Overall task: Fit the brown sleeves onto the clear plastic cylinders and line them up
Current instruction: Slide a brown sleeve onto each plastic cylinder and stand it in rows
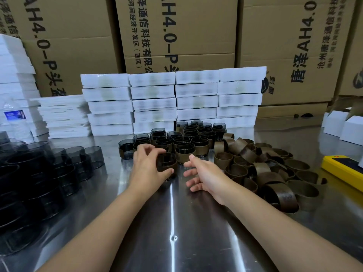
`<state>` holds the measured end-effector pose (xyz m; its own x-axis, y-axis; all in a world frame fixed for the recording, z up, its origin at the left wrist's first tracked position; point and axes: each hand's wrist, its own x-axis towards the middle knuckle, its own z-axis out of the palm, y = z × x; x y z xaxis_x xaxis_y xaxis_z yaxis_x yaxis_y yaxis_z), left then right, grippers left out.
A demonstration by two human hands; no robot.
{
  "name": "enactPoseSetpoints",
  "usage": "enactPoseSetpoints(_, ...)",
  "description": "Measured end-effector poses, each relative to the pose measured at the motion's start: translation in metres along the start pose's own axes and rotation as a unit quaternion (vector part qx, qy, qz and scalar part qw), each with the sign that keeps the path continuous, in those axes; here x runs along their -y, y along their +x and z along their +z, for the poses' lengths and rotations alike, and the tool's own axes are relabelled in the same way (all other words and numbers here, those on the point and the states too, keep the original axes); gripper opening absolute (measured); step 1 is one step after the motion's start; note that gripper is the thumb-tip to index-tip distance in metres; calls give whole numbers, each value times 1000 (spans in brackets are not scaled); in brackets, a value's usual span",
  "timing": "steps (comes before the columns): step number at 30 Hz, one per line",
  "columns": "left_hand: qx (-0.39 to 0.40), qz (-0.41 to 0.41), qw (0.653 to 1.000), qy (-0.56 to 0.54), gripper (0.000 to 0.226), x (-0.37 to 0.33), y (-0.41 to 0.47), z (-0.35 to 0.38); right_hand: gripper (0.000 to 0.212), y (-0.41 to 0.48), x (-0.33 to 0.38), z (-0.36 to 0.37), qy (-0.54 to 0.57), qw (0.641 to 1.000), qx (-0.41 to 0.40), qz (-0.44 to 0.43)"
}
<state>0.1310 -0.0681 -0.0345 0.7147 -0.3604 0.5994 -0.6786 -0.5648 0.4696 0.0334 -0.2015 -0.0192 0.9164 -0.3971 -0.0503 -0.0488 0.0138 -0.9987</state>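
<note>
My left hand [146, 163] grips a clear smoky cylinder wearing a brown sleeve [167, 164], upright on the steel table at the front of the sleeved group. Behind it stand several sleeved cylinders [185, 143] packed in rows. My right hand [204, 176] hovers just right of the held cylinder, fingers relaxed and spread, holding nothing. A heap of loose brown sleeves [265, 173] lies to the right. Bare smoky cylinders [39, 173] are stacked on the left.
Stacks of white flat boxes [172, 103] line the back of the steel table [176, 222], with large cardboard cartons behind. A water bottle [16, 120] stands far left. A yellow device [343, 169] lies at the right edge, small white boxes [343, 126] beyond it.
</note>
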Motion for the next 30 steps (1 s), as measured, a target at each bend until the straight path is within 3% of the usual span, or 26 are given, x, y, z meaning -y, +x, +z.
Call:
enactPoseSetpoints(2, -18, -67, 998, 9, 59, 4, 2, -1, 31, 0, 0, 0, -1, 1000, 2, -1)
enactPoseSetpoints(4, -33, -114, 993, 12, 53, 7, 5, -2, 31, -1, 0, 0, -3, 1000, 4, -2)
enactPoseSetpoints(8, 16, -159, 986, 43, 38, 9, 7, -7, 32, -2, 1, 0, -8, 1000, 9, -4)
enactPoseSetpoints(13, 70, -133, 987, 58, 33, 1, 1, -5, 33, -2, 1, 0, -8, 1000, 16, 2)
enactPoseSetpoints(20, 104, -93, 990, -16, 3, 0, -1, 2, 34, -2, 2, 1, -12, 1000, 20, 3)
enactPoseSetpoints(23, 119, -96, 988, -18, 11, 5, 0, 5, 34, 0, 1, 1, -17, 1000, 21, 3)
enactPoseSetpoints(26, 87, -96, 987, 92, 25, 9, 5, -4, 34, 0, 0, 0, -18, 1000, 24, 2)
enactPoseSetpoints(30, 48, -130, 942, 306, 45, 17, 12, -25, 35, -1, 0, -1, -21, 999, 27, -1)
